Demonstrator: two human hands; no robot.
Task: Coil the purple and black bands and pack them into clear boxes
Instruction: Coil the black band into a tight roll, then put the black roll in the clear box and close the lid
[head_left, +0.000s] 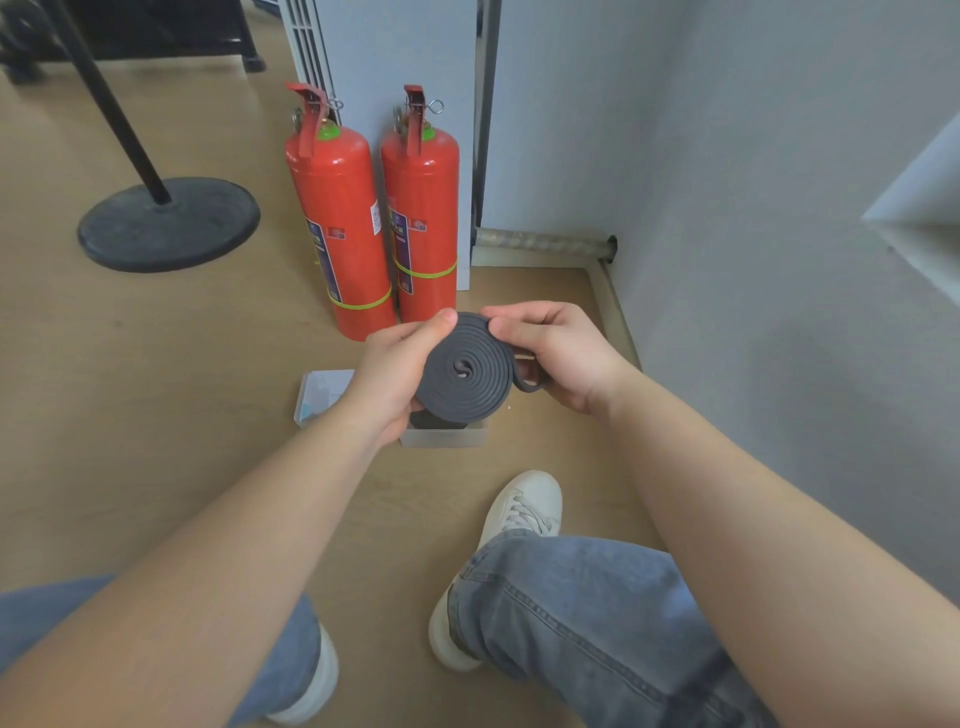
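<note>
Black band (465, 371) is held in the air between both grips, above the floor (156, 374), wound into a flat spiral with the face turned to the camera.

Left grip (395, 374): the thumb is laid over the top-left rim of the coil and the fingers are hidden behind it. The coil is clamped, not merely cradled.

Right grip (558, 353): the fingers are curled over the upper-right rim. The short loose end loop (530, 385) is held at the coil's right side. Neither grip is wide; both are closed on the band.

Step in hand, as judged: coiling of the black band, nearly finished. Only that end loop is left unwound.

No purple band is identified. A clear box (447, 435) sits on the floor directly under the coil. Something dark is seen inside it, mostly hidden by the coil and left wrist, so what it is cannot be told. A second clear piece (322, 395), box or lid, lies just left of it, partly covered by the left forearm.

Next move, as judged:
- The last loop is to be wrapped tight against the rim.
- Squeeze is to be kept on throughout, since a wound elastic band is likely to spring open if released.
- The coil is to be lowered flat into a clear box. Fit cannot be judged from this angle.

Two red fire extinguishers (337, 234) are stood behind, not involved.
</note>
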